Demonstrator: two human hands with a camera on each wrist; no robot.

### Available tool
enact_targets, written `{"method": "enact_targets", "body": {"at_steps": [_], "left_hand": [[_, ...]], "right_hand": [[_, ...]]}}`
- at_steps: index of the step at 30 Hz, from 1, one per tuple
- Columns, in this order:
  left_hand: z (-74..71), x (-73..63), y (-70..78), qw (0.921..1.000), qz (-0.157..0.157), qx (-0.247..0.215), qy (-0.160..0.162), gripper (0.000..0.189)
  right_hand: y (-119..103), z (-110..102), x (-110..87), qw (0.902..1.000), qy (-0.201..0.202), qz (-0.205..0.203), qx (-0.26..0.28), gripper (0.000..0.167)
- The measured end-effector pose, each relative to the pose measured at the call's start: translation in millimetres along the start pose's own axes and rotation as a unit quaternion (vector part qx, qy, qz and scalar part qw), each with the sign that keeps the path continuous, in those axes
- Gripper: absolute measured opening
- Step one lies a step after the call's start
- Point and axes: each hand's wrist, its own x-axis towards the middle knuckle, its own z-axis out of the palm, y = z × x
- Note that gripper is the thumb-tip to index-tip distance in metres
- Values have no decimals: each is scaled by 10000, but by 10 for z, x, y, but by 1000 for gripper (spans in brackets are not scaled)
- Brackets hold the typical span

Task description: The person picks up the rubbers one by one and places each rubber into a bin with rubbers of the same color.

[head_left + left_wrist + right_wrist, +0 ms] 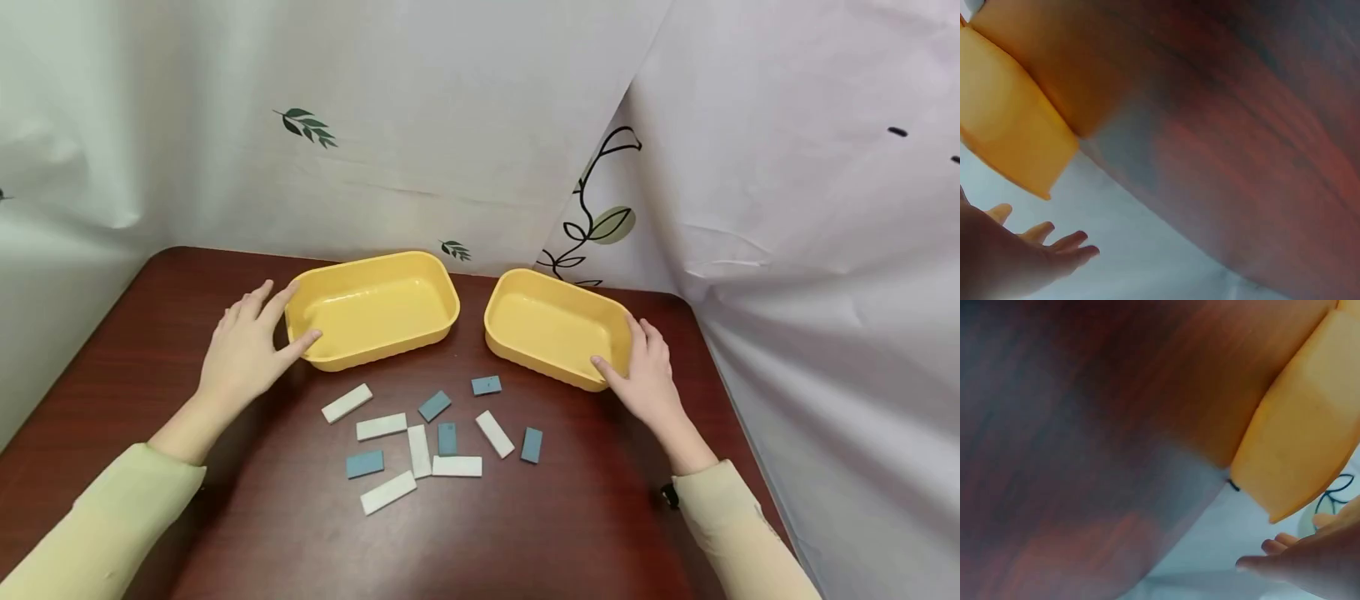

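Observation:
Two yellow trays stand at the back of the dark table. By the outer end of the left tray [375, 354] is my left hand [243, 346], its fingers spread and its thumb over the rim. My right hand [647, 375] is at the outer end of the right tray [540, 367], with the thumb over the near corner and the fingers along the right rim. In both wrist views the fingers look extended beside the tray walls. Several white blocks [388, 492] and several blue-grey blocks [532, 445] lie scattered in front of the trays, out of both hands.
The brown wooden table [465, 550] reaches back to a white sheet [450, 125] printed with leaves, which hangs close behind the trays. More of the sheet runs along the table's right side. A narrow gap separates the two trays.

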Motion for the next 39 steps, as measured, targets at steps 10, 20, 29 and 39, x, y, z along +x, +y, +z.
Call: {"method": "enact_targets", "body": {"at_steps": [10, 20, 29, 39], "left_hand": [[123, 114, -197, 9871, -839, -1187, -666, 99], [162, 159, -200, 9553, -994, -2573, -1059, 88], [211, 220, -358, 9142, -952, -3600, -1601, 78], [260, 358, -431, 8966, -987, -3942, -1762, 73]], "right_hand": [[238, -34, 116, 9821, -445, 680, 1702, 92], [314, -51, 156, 9449, -930, 1031, 2964, 75], [379, -33, 207, 9259, -1226, 793, 3483, 68], [436, 17, 345, 8670, -1415, 725, 4723, 67]]}}
